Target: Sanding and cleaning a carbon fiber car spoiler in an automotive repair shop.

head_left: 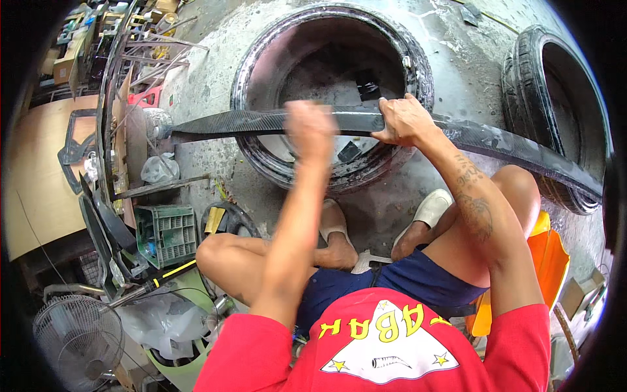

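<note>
A long dark strip (358, 121) with a fine woven-looking surface lies across the top of a large tyre (419, 72), crossing its left and right edges. The strip's left end reaches well past the tyre's left edge; its other end curves out over the near side of a second tyre (528, 91), which stands by the floor's right side. Pale smudges mark the right part of the strip.

The right hand (403, 121) is clamped on the strip just inside the large tyre's right edge, fingers over the far side. The left hand (310, 130) is over the strip, left of the right hand and well apart from it. It is blurred, so I cannot tell whether its fingers are apart or together, nor whether it holds anything.

Inside the large tyre are two dark flat pieces: one (367, 86) beyond the strip, the other (349, 151) toward the near edge. The person sits with both feet on the concrete floor (460, 85), near the tyre's near edge. Along the floor's left side are a clear plastic bag (160, 168), a green crate (165, 234) and a round wire-caged fan (78, 340). An orange plastic object (547, 261) is beside the person's right knee.
</note>
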Demonstrator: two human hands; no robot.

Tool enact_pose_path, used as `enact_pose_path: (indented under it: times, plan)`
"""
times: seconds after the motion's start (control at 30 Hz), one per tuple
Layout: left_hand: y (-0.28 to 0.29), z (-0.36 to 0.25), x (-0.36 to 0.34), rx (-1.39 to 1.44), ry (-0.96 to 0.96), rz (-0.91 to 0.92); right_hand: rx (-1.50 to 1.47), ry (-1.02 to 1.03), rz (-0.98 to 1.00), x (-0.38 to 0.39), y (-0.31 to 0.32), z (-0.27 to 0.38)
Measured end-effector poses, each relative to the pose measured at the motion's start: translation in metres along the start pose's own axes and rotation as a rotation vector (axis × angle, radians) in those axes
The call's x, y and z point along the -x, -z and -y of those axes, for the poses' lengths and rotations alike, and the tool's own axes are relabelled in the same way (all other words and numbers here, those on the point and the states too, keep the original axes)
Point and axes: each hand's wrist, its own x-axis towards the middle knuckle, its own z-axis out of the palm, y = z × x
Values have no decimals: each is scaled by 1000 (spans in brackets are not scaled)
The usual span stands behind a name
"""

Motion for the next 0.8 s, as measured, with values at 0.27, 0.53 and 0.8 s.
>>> enact_pose_path:
  times: [0.27, 0.53, 0.8]
  plan:
    - [86, 126, -21, -490, 161, 50, -12, 90, -190, 11, 20, 7]
    - [10, -71, 25, -66, -101, 251, 145, -86, -176, 62, 21, -38]
    - [18, -39, 29, -53, 9, 136, -34, -199, -11, 61, 23, -36]
